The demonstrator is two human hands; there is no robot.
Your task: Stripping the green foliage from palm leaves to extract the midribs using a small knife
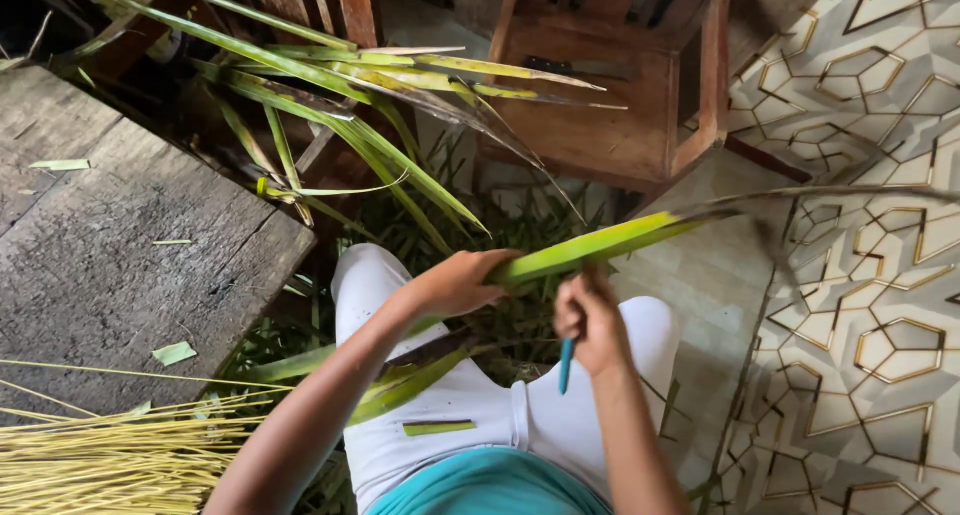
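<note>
Hands: two, yours.
Left hand (462, 283): fingers wrapped around the one long palm leaf (600, 243), above your lap.
Right hand (590, 320): fist closed on one blue-handled tool (566, 365), just under that leaf; blade hidden.
Stool (610, 85): one, beyond the leaf, top cut off.
Leaf tip: blurred.

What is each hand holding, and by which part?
The left hand grips a long green leaf around its middle. The right hand grips a tool with a blue handle, whose end sticks out below the fist; its blade is hidden.
</note>
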